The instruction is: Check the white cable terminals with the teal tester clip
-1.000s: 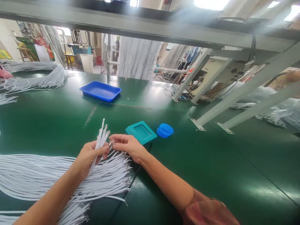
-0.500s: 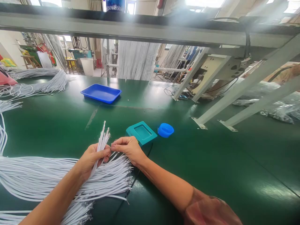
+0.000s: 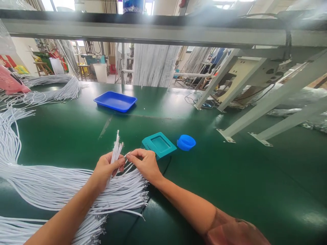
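My left hand [image 3: 108,168] is closed around a small bunch of white cords [image 3: 117,149], their frayed-looking ends pointing up. Close beside it, my right hand [image 3: 146,164] pinches the end of a single white cord between thumb and fingertips. Under both hands lies a thick bundle of white cords [image 3: 63,183], spread across the table with its ends fanned to the right. A second bundle [image 3: 89,228] lies nearer to me, partly hidden by my left forearm.
Beyond my right hand sit a teal device with a square recess [image 3: 159,144] and a blue round dish [image 3: 186,142]. A blue tray [image 3: 114,101] stands farther back on the green table [image 3: 230,183]. White metal legs [image 3: 237,119] rise at right; more cords [image 3: 63,86] lie far left.
The whole view has shifted, so things sit slightly farther right. My right hand now has a cord end raised between its fingertips, beside the bunch in my left hand.
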{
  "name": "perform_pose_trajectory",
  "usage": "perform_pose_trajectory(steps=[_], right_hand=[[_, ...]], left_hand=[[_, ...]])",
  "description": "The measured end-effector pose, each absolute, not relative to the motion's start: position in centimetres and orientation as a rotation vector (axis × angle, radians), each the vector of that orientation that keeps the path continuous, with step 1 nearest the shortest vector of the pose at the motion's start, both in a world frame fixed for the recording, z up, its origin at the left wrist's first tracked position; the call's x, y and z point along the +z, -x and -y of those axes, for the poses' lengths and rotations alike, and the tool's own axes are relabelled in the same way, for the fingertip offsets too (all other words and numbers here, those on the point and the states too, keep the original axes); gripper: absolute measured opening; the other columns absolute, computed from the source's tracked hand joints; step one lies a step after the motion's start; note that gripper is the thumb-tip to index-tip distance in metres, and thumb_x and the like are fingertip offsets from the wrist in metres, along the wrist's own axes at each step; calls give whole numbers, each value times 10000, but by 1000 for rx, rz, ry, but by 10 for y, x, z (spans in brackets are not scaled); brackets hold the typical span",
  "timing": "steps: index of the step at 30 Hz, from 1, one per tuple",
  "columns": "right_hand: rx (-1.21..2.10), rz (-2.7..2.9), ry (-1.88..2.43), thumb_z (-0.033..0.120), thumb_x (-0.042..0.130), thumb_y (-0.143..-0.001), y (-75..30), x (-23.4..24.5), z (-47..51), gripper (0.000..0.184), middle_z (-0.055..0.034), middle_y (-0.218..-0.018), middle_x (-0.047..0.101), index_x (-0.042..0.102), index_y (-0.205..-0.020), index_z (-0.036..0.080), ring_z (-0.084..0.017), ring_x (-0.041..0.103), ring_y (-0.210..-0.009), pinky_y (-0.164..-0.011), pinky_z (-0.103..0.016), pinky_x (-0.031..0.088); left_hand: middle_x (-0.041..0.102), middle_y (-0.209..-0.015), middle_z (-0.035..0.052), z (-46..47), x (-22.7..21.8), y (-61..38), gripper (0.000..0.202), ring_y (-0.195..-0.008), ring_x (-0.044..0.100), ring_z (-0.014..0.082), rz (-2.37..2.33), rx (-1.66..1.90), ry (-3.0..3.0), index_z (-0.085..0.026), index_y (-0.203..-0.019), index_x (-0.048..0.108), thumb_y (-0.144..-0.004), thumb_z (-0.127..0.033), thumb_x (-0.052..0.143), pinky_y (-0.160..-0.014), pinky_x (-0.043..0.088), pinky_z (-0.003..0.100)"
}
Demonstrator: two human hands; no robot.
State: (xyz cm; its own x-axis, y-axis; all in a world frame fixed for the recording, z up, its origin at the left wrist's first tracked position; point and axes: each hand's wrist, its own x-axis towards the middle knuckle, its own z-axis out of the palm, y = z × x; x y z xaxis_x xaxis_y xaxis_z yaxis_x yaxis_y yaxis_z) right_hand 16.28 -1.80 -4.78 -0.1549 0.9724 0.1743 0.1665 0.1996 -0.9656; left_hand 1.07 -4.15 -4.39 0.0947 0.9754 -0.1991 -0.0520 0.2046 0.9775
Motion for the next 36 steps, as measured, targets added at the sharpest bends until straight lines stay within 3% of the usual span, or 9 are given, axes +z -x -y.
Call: perform_pose_trajectory(steps=[4,6,12,16,21,24,28,32,36], right_hand=[[476,1912,1038,257,512,-801,-166,-52,19,232,-63,-672,653,656,-639,176,-163,547,-696,-707,-305,396],[411,2048,941,261,480,-824,-171,-50,14,254,-70,-703,657,663,-670,177,-170,544,-753,-766,-322,380],[1247,1840,1053,413,482,-805,-182,-36,-1,329,-36,-740,667,677,-806,148,-130,565,-664,-607,-241,415],[1363,1709,1056,339,555,-746,-175,-44,5,242,-23,-682,644,661,-782,125,-116,548,-616,-580,-232,415],[507,2101,928,229,483,-818,-173,-54,10,200,-56,-718,623,629,-703,155,-154,529,-748,-739,-299,402],[155,2349,803,226,446,-864,-182,-50,1,191,-66,-820,639,619,-808,167,-173,500,-864,-816,-308,367],[4,2540,1015,259,549,-815,-195,-43,-12,215,-82,-944,640,576,-992,138,-195,509,-912,-868,-337,334],[-129,2764,1041,152,457,-860,-195,-46,-14,187,-75,-878,649,574,-1002,114,-175,536,-839,-930,-354,260],[-164,2709,1048,183,438,-874,-190,-52,-12,176,-67,-810,644,602,-890,122,-171,509,-802,-851,-307,308]], left_hand=[[595,-540,8,44,-45,-14,246,-412,346,65,-1269,1074,-1162,-127,-767,590,-688,-352,651,-408,218,210],[605,-550,15,43,-43,-14,239,-422,369,71,-1243,1069,-1135,-124,-745,587,-684,-345,654,-418,243,213],[611,-562,16,41,-41,-13,219,-443,390,72,-1215,1067,-1103,-122,-741,592,-682,-320,662,-439,254,212],[612,-561,21,41,-43,-13,212,-450,399,76,-1201,1061,-1126,-120,-738,596,-677,-311,667,-439,263,214],[588,-569,13,39,-43,-13,215,-465,454,84,-1120,1015,-980,-119,-789,609,-657,-271,684,-414,239,201],[574,-640,14,34,-44,-11,336,-504,494,89,-1068,1006,-812,-117,-945,611,-636,-216,700,-400,236,186],[564,-648,13,27,-48,-9,398,-490,487,71,-1044,950,-720,-115,-1010,593,-628,-161,694,-367,234,162],[565,-635,9,23,-50,-10,374,-475,504,69,-1075,915,-726,-124,-981,563,-626,-130,677,-349,240,140],[576,-620,14,21,-50,-11,329,-469,520,83,-1107,898,-762,-137,-923,532,-622,-120,665,-334,225,133]])
